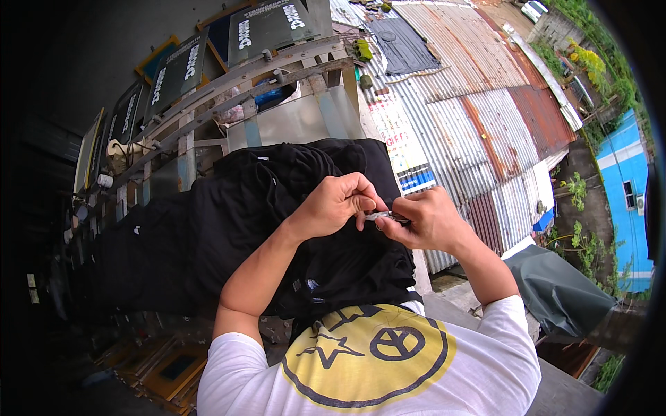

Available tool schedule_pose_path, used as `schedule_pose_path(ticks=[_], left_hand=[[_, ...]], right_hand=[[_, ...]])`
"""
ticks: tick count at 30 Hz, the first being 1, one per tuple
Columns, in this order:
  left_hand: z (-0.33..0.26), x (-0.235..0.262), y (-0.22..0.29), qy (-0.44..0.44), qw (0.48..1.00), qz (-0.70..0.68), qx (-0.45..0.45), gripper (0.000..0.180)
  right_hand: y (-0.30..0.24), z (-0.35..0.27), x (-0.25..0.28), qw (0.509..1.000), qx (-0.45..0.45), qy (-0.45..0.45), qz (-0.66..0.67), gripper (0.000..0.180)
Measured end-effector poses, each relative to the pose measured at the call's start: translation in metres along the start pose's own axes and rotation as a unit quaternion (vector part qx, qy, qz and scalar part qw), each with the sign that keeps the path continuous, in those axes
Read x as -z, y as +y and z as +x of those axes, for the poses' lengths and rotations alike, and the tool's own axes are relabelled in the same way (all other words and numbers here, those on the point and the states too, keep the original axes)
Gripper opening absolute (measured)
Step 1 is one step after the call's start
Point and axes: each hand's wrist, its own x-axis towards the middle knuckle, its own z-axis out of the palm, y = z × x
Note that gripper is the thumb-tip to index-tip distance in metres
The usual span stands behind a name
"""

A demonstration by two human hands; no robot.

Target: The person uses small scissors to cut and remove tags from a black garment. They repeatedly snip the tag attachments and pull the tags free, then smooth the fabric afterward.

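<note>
Head view, and going from big stuff down: patchy corrugated metal roofs [479, 111] filled a lot of the upper right, rusty in places, with a bright blue building [628, 187] way over at the right edge. Upper left had a long rack [243, 90] with rails, and a row of dark panels [270, 35] with pale lettering leaned along it. Then there was this big rumpled heap of black cloth [159, 243], spread from the left right up under the person's forearms; it hid most of whatever was carrying it. A grey-green tarp [555, 284] sagged off to the right. The person wore a white T-shirt [485, 367] with a round yellow print [416, 367] on it. Both hands were up close together above the right part of the heap. The right hand [427, 218] had a small whitish thing [378, 216] pinched between thumb and fingers, sticking out toward the left hand [338, 206]. The left one had its fingers curled and bunched right at that end, but honestly I couldn't tell if they were gripping it. Tiniest of all, a little white mark [263, 159] showed on the cloth.
</note>
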Motion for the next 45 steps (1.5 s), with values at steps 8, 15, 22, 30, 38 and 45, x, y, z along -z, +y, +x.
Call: schedule_pose_path(ticks=[8, 15, 22, 30, 38, 45], left_hand=[[-0.001, 0.003, -0.004, 0.013, 1.000, -0.004, -0.003, 0.013], [-0.002, 0.002, -0.007, 0.026, 0.999, -0.016, -0.011, 0.009], [-0.010, -0.016, 0.006, 0.139, 0.975, 0.153, -0.083, 0.007], [-0.050, -0.096, -0.008, -0.006, 0.907, 0.336, -0.254, 0.025], [-0.052, -0.093, -0.002, -0.065, 0.906, 0.327, -0.261, 0.028], [-0.036, -0.061, -0.004, 0.248, 0.926, 0.236, -0.158, 0.025]], right_hand=[[0.017, -0.009, -0.002, 0.989, 0.000, 0.014, 0.144, 0.049], [0.010, -0.014, -0.033, 0.889, -0.100, 0.076, 0.440, 0.050], [0.018, -0.012, -0.027, 0.765, -0.240, 0.015, 0.598, 0.048], [0.022, 0.001, -0.020, 0.684, -0.320, 0.098, 0.648, 0.044], [0.022, 0.001, -0.017, 0.681, -0.323, 0.090, 0.651, 0.043], [0.013, 0.000, -0.021, 0.730, -0.289, 0.098, 0.612, 0.044]])
